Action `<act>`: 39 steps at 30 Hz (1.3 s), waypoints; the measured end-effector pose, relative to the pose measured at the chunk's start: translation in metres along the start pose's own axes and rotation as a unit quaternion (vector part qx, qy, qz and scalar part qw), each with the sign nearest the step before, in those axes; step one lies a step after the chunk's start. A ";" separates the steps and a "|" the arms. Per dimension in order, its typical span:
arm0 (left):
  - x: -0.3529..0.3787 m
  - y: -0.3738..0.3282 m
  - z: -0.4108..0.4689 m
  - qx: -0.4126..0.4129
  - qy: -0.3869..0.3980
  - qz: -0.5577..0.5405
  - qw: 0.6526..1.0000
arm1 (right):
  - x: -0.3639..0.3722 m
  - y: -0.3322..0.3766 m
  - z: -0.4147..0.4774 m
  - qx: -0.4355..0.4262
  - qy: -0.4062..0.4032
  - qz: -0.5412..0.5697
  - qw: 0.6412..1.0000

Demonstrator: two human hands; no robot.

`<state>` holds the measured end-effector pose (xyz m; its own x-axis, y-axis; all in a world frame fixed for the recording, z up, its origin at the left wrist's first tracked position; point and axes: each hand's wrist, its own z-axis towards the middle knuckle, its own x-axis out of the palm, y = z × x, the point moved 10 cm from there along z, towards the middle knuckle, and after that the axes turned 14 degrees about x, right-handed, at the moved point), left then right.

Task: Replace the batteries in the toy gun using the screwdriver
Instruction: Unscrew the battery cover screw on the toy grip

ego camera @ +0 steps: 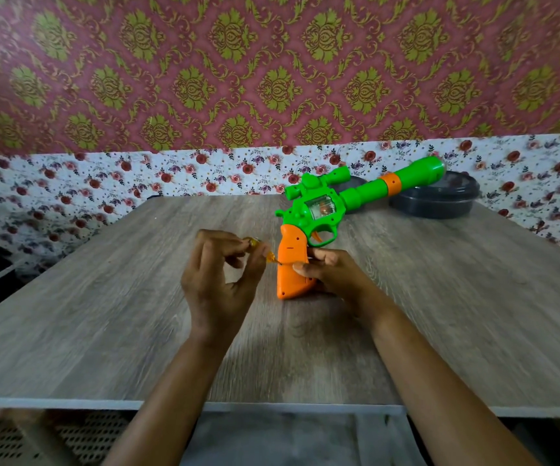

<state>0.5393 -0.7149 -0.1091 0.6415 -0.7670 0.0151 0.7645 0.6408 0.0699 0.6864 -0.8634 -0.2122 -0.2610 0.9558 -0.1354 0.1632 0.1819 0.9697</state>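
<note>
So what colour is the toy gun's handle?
Orange, while the rest of the toy gun is mostly green; the head view shows it.

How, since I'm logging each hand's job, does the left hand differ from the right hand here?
The left hand pinches the small yellow screwdriver in its fingertips; the right hand holds the toy gun by its orange grip. The left hand is left of the grip, the right hand on its right. Both work at the grip.

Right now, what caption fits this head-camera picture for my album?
Left hand holds a screwdriver to the toy gun grip; right hand steadies it.
</note>
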 end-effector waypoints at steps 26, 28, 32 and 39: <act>0.008 0.000 0.000 -0.006 0.048 0.012 0.999 | 0.001 -0.002 0.000 0.003 0.006 0.001 1.000; 0.006 0.001 0.000 -0.009 0.038 0.014 0.999 | 0.001 -0.001 0.000 0.000 0.007 0.000 1.000; 0.005 0.006 0.000 -0.046 0.022 -0.006 0.999 | 0.001 -0.003 0.003 0.001 0.004 0.006 1.000; 0.007 0.004 0.001 -0.029 0.036 -0.010 0.999 | 0.001 -0.003 0.004 -0.001 0.008 0.005 1.000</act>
<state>0.5467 -0.7173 -0.1072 0.6278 -0.7763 -0.0567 0.7779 0.6283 0.0114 0.6892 -0.8624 -0.2160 -0.2743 0.9537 -0.1232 0.1630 0.1724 0.9714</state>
